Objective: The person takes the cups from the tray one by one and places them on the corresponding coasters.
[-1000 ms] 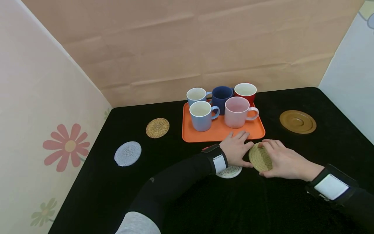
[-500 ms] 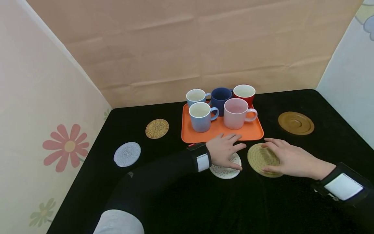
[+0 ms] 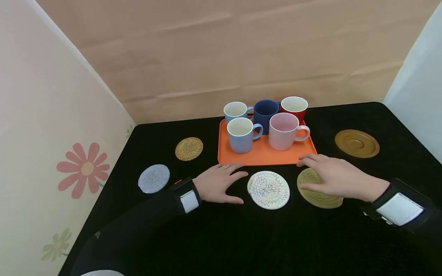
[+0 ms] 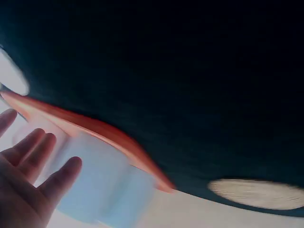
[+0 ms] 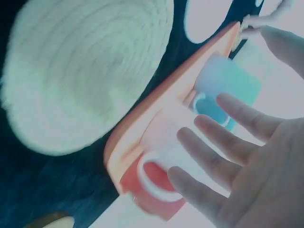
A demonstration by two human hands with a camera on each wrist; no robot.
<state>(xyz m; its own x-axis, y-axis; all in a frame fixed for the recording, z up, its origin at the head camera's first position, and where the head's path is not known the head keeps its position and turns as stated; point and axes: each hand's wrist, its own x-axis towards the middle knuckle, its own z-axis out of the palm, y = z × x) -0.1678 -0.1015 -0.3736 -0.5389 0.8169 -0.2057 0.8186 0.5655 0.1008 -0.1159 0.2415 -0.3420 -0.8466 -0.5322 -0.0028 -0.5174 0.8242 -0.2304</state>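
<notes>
In the head view my left hand point(image 3: 221, 184) hovers with spread fingers, just left of a white coaster with a coloured zigzag pattern point(image 3: 268, 190). Over a greenish woven coaster point(image 3: 321, 197) is my right hand point(image 3: 336, 176), its fingers loosely extended and nothing held. The right wrist view shows that woven coaster point(image 5: 90, 76) apart from the right hand point(image 5: 251, 166). Behind both hands an orange tray point(image 3: 255, 157) carries two light blue mugs, a dark blue mug point(image 3: 264, 115), a pink mug point(image 3: 281, 134) and a red mug point(image 3: 298, 114).
To the left on the black cloth lie a small tan woven coaster point(image 3: 189, 148) and a pale grey coaster point(image 3: 154, 178). A brown round coaster point(image 3: 357, 143) is at the far right. Papered walls stand behind and at both sides.
My left hand has moved left, off the white patterned coaster, uncovering it. The right hand has let go of the greenish coaster, which was tilted and now lies flat.
</notes>
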